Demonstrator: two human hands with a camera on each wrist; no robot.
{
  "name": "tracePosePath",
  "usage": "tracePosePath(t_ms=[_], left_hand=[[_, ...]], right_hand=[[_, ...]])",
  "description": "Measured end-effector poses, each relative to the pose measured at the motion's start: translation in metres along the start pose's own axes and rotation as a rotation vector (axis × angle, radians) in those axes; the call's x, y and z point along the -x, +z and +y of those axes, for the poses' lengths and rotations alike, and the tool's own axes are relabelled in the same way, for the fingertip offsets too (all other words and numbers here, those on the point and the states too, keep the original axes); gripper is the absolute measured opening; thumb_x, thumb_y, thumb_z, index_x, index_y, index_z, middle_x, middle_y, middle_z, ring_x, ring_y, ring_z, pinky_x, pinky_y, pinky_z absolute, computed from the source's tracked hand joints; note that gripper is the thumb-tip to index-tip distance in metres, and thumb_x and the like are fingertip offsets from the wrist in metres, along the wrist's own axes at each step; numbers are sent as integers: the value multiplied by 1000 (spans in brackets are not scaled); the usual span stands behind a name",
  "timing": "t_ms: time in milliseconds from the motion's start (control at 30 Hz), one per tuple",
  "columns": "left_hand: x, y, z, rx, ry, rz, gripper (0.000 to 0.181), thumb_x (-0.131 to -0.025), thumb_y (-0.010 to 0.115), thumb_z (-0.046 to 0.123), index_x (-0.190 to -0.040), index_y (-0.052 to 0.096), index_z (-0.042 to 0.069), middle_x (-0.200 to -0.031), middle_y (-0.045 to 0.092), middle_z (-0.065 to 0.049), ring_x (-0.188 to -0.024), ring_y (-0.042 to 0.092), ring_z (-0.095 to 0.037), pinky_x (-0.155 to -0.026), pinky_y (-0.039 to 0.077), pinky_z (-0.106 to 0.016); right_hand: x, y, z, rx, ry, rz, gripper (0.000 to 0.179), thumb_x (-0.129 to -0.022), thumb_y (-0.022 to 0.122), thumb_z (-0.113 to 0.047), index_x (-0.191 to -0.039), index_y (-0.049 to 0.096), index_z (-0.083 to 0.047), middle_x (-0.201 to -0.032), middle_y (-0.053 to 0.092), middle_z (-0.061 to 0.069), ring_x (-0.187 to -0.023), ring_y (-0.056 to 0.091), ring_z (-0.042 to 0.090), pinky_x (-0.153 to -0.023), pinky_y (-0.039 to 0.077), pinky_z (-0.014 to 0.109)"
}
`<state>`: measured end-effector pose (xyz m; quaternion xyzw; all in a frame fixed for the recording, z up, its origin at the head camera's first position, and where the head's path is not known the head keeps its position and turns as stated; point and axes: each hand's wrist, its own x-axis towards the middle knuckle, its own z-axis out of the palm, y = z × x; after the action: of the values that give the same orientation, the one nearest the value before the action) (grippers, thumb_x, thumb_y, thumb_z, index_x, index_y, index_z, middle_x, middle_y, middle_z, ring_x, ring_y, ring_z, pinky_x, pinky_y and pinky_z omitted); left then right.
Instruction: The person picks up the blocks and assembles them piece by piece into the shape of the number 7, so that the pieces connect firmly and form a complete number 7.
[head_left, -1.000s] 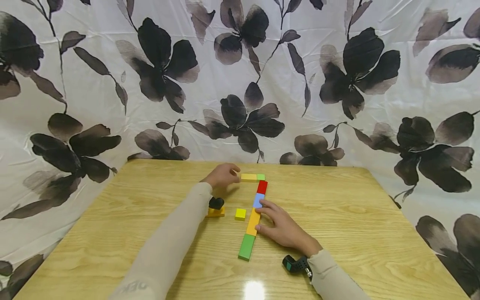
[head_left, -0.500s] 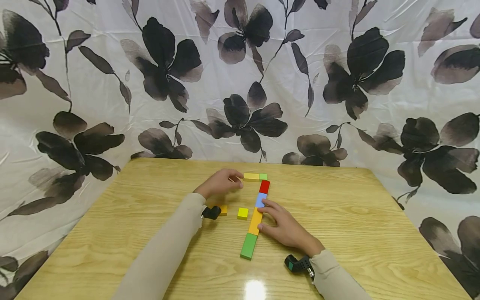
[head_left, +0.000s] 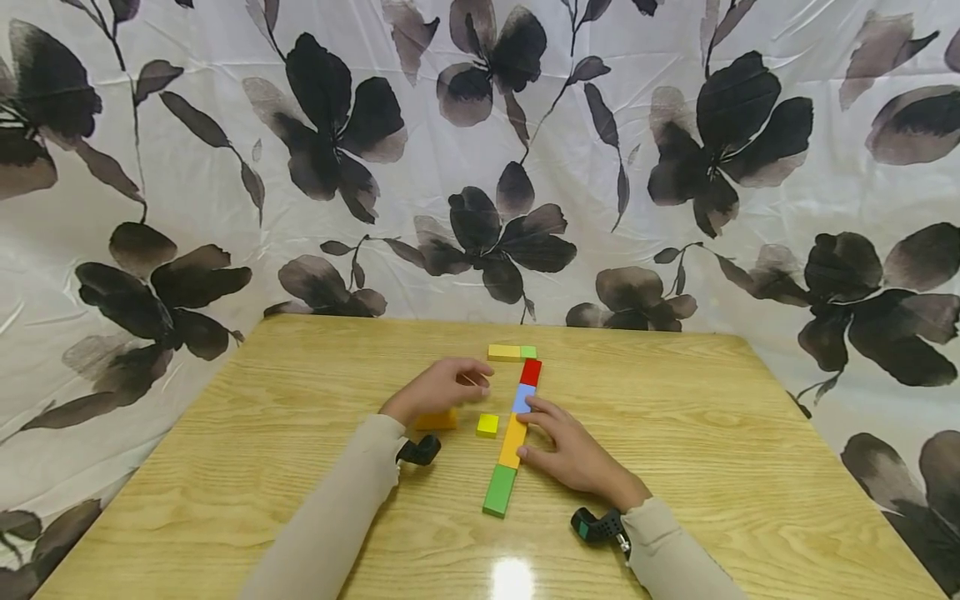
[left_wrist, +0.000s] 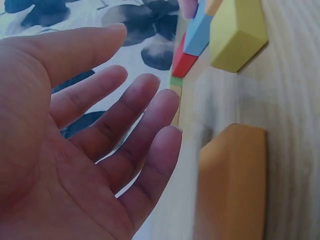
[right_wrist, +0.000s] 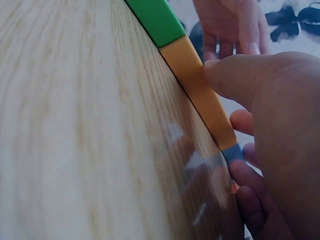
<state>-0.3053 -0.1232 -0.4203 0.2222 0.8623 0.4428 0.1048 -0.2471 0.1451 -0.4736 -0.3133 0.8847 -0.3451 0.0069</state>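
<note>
My left hand [head_left: 442, 387] hovers with loosely bent fingers and nothing in its grasp, left of the row of blocks. Just below it lie a loose orange block [head_left: 442, 419], partly covered by the hand, and a small yellow block [head_left: 487, 426]. My right hand [head_left: 570, 454] rests along the row's right side. Its thumb touches the long orange block [right_wrist: 197, 92], and its fingertips reach that block and the blue block [head_left: 522, 398]. A red block [head_left: 531, 372] forms the row's far end, a green block [head_left: 499, 490] its near end.
Behind the row, a pale yellow block [head_left: 504, 353] and a light green block [head_left: 528, 352] lie end to end, crosswise. The wooden table [head_left: 712, 433] ends at a floral cloth [head_left: 480, 150] behind it.
My left hand has drawn back toward me from beside the pale yellow block to above the loose orange block. The right hand stays at the row, and the blocks lie as before.
</note>
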Motion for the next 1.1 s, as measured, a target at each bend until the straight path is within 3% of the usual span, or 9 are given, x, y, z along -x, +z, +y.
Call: tracePosePath(t_ms=[167, 333, 567, 1100], left_hand=[[4, 5, -3, -33, 30, -21, 37, -97, 69, 19, -131, 65, 6, -113, 68, -1, -105, 61, -18, -96, 49, -39], [6, 9, -6, -56, 13, -39, 34, -96, 70, 19, -128, 67, 8, -117, 68, -2, -104, 61, -16, -95, 49, -39], [8, 13, -7, -73, -28, -35, 25, -94, 72, 17, -117, 72, 9, -109, 69, 0, -99, 62, -15, -95, 48, -41], [10, 14, -16, -127, -24, -93, 31, -89, 77, 20, -120, 73, 14, -112, 68, 4, -98, 61, -14, -93, 50, -38]], right_hand=[[0, 0, 0, 0, -6, 6, 54, -98, 63, -45, -143, 56, -16, -161, 31, 6, -146, 28, 33, -112, 27, 61], [1, -1, -1, -1, 1, 4, 54, -98, 64, -43, -143, 56, -15, -161, 31, 6, -146, 27, 33, -112, 26, 60], [1, -1, -1, -9, -13, 11, 52, -98, 64, -41, -142, 56, -14, -161, 31, 6, -146, 28, 34, -112, 27, 60], [1, -2, -5, -21, 11, -3, 53, -98, 66, -40, -143, 56, -15, -161, 30, 6, -147, 27, 32, -112, 26, 60]])
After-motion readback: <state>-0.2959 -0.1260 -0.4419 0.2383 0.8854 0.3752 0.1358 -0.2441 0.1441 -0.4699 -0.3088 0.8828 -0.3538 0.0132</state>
